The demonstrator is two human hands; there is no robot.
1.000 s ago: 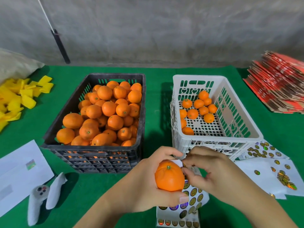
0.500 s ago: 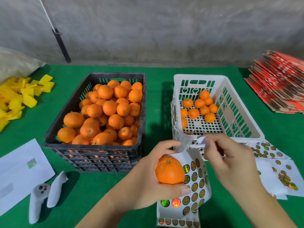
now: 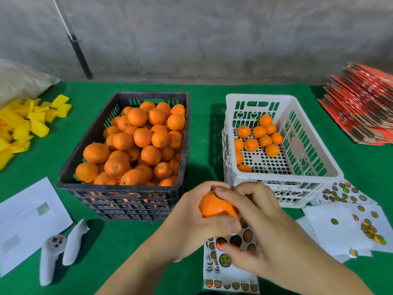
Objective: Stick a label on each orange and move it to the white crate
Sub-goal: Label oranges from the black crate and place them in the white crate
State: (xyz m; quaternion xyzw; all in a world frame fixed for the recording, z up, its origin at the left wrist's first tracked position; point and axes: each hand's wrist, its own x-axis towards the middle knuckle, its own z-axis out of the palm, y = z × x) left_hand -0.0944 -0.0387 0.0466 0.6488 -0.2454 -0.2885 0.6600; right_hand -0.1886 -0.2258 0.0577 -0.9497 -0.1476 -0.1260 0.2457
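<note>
Green cloth covers the table [image 3: 208, 92] under a grey concrete wall. My left hand [image 3: 191, 220] has its grip curled round the orange [image 3: 214, 207], held in the air above the sticker sheet [image 3: 225, 271], just in front of the white crate [image 3: 314, 167]. My right hand [image 3: 261, 226] reaches over the fruit; its index finger presses a dark round label [image 3: 219, 196] onto the top. Whether those fingers still pinch it, I cannot tell. Beside the white crate stands the black crate [image 3: 102, 184], heaped with oranges.
</note>
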